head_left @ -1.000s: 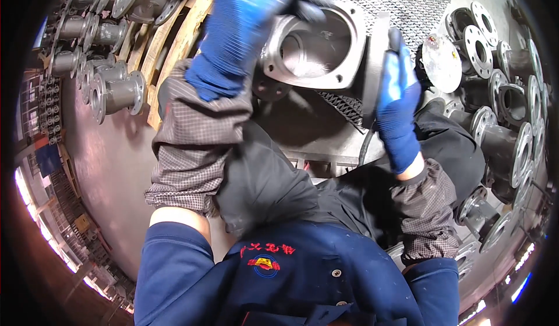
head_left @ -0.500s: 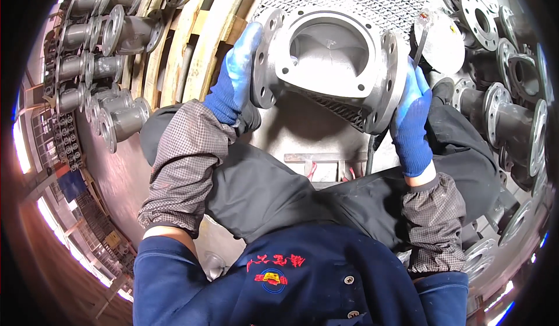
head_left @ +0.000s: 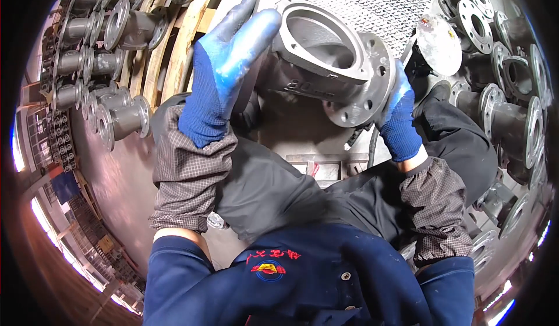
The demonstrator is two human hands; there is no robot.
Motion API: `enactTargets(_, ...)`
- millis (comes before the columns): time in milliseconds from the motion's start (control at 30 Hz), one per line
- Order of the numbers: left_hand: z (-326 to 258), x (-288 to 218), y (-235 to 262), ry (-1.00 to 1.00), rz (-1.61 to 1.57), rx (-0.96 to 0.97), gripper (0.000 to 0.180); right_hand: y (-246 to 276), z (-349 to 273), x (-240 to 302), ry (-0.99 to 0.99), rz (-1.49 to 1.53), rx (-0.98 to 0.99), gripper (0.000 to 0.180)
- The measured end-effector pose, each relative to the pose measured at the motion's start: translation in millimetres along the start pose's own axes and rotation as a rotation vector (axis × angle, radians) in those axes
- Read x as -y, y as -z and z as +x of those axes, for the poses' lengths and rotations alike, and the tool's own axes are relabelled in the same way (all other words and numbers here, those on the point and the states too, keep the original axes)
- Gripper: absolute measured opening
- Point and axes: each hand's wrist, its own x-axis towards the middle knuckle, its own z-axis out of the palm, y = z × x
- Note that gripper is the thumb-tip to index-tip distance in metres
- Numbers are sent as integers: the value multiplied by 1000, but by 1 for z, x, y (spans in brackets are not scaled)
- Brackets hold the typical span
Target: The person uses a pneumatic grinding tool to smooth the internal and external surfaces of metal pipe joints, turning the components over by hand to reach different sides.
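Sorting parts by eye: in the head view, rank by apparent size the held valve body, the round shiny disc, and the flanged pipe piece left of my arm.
1. Valve body, nearest the camera.
2. Flanged pipe piece.
3. Disc, close to the pipe piece; unsure.

Valve body (head_left: 326, 58): cast metal, grey, matt, grainy surface; flange face machined smoother. Gloves on left hand (head_left: 227, 75) and right hand (head_left: 399, 119): blue knitted cloth, palm coating slightly glossy. Sleeve covers (head_left: 189, 174): checked woven cloth. Mesh sheet (head_left: 372, 3): bare metal, textured. Slats (head_left: 186, 35): rough wood. Round disc (head_left: 438, 43): shiny metal.

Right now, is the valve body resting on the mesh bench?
No: both gloved hands, left hand and right hand, hold the valve body up above it.
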Motion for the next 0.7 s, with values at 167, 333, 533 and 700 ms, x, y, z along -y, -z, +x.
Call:
enactTargets(167, 2, -32, 13, 499, -25, 90, 50, 10, -9, -27, -140, 69, 12, 46)
enactTargets(333, -9, -35, 14, 531, -171, 79, 60, 21, -8, -39, -98, 52, 96, 44)
enactTargets(533, -11, -32, 6, 379, -311, 94, 73, -7, -18, -16, -200, 64, -3, 40)
enactTargets(700, -3, -26, 11, 456, -169, 182, 69, -7, -1, -11, -148, 15, 27, 39)
